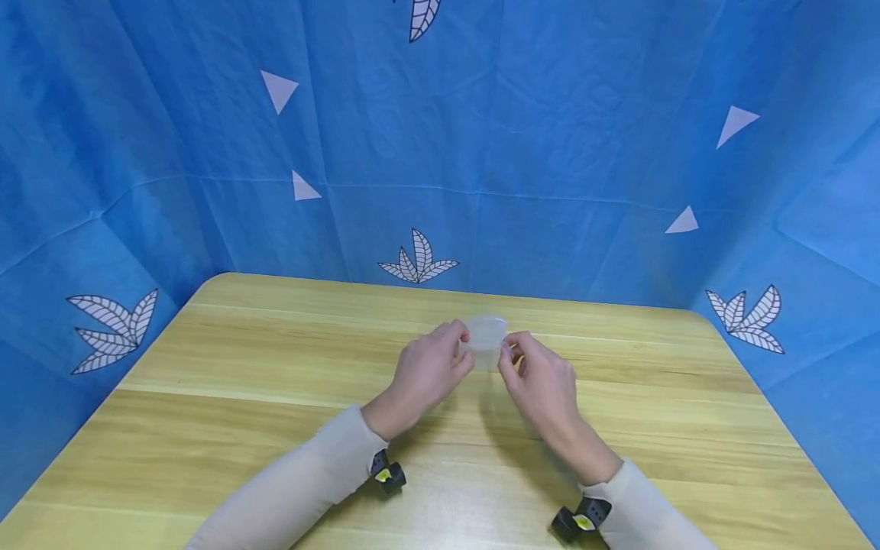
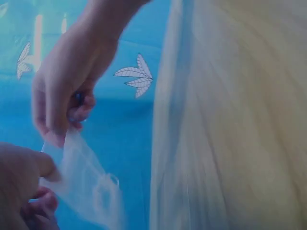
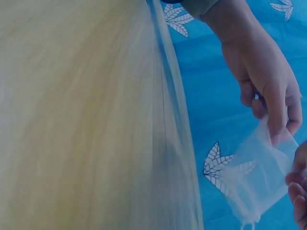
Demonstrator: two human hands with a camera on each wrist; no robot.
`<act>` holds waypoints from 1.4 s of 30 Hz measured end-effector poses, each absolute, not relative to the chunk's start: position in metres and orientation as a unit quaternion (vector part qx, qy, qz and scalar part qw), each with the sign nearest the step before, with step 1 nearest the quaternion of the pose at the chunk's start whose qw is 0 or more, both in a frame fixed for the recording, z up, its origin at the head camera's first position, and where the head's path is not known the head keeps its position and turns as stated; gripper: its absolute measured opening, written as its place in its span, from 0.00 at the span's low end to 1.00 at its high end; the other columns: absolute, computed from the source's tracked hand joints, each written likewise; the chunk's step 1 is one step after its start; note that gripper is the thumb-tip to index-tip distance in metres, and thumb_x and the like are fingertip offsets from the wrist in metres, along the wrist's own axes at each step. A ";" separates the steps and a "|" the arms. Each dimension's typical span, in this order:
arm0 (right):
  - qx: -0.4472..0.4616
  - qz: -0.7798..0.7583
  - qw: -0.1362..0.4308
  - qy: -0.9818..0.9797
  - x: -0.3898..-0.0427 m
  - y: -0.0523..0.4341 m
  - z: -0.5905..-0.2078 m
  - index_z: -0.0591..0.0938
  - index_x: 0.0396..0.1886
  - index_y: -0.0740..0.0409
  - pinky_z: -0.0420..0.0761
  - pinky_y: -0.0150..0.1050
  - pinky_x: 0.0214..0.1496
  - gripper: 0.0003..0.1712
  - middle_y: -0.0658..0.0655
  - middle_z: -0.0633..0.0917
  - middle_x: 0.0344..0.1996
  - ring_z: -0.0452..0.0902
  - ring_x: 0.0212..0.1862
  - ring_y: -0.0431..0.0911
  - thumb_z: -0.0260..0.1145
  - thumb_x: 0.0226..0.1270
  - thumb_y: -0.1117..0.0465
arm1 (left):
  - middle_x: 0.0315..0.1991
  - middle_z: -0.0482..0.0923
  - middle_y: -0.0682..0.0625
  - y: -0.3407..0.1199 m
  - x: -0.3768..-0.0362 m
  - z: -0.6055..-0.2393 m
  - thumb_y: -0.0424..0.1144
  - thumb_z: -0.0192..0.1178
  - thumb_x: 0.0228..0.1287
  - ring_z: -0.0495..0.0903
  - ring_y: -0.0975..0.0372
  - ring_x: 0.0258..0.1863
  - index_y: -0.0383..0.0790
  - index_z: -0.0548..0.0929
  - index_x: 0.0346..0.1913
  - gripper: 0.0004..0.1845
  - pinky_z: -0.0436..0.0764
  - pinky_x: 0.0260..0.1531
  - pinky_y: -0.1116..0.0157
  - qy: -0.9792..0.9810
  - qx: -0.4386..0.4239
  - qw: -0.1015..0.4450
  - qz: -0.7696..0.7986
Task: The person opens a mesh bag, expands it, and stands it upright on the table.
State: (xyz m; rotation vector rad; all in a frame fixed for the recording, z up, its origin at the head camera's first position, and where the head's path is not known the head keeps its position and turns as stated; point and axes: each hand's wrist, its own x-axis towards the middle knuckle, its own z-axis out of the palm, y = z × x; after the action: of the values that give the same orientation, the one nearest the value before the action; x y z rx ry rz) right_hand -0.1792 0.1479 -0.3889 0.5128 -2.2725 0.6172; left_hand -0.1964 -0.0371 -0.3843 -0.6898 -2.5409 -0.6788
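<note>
Between the two hands, above the far part of the table, a small sheer white pouch (image 1: 486, 334) is held up by its edges. My left hand (image 1: 428, 372) pinches its left edge between thumb and fingers. At the right edge my right hand (image 1: 546, 382) pinches it the same way. In the left wrist view the pouch (image 2: 88, 179) looks thin and creased, with a pale string loop at its lower end. The right wrist view shows a short string at one corner of the pouch (image 3: 261, 175), with the right hand (image 3: 300, 187) partly cut off by the frame.
The light wood-grain table (image 1: 275, 359) spreads under both arms, with rounded far corners. A blue curtain (image 1: 550, 137) with white leaves and triangles encloses its back and sides. Both sleeved wrists carry a small black camera, such as the left one's camera (image 1: 390, 475).
</note>
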 end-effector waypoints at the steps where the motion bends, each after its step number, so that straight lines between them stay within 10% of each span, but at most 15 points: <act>1: 0.207 0.237 0.354 -0.881 -0.179 0.147 -0.388 0.82 0.36 0.56 0.67 0.33 0.17 0.04 0.46 0.81 0.22 0.68 0.17 0.36 0.65 0.61 0.66 | 0.27 0.73 0.55 -0.037 -0.196 -0.385 0.41 0.63 0.64 0.67 0.66 0.19 0.42 0.77 0.42 0.09 0.66 0.14 0.71 -0.914 -0.255 0.222 -0.225; 11: 0.190 0.260 0.296 -0.899 -0.176 0.145 -0.388 0.76 0.51 0.60 0.70 0.36 0.21 0.20 0.48 0.83 0.26 0.73 0.20 0.38 0.71 0.60 0.64 | 0.18 0.68 0.59 -0.035 -0.196 -0.389 0.37 0.60 0.66 0.61 0.70 0.12 0.44 0.79 0.33 0.03 0.60 0.11 0.73 -0.887 -0.296 0.283 -0.212; 26: 0.201 0.232 0.297 -0.904 -0.176 0.146 -0.389 0.81 0.34 0.54 0.69 0.35 0.21 0.04 0.47 0.80 0.23 0.70 0.20 0.39 0.69 0.64 0.60 | 0.20 0.67 0.58 -0.035 -0.196 -0.390 0.35 0.64 0.65 0.62 0.70 0.15 0.45 0.75 0.30 0.09 0.60 0.14 0.73 -0.866 -0.339 0.289 -0.225; 42: 0.204 0.193 0.307 -0.910 -0.178 0.150 -0.388 0.74 0.27 0.53 0.68 0.35 0.17 0.09 0.47 0.79 0.18 0.66 0.16 0.37 0.66 0.55 0.68 | 0.28 0.77 0.54 -0.036 -0.197 -0.390 0.39 0.68 0.62 0.67 0.67 0.16 0.42 0.79 0.44 0.11 0.64 0.14 0.72 -0.910 -0.287 0.243 -0.172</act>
State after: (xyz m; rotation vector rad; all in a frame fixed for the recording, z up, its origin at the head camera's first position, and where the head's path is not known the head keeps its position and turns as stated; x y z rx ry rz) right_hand -0.1777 0.1501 -0.3875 0.5391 -2.4063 0.5098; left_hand -0.1968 -0.0361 -0.3903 -0.7843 -2.4881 -0.4712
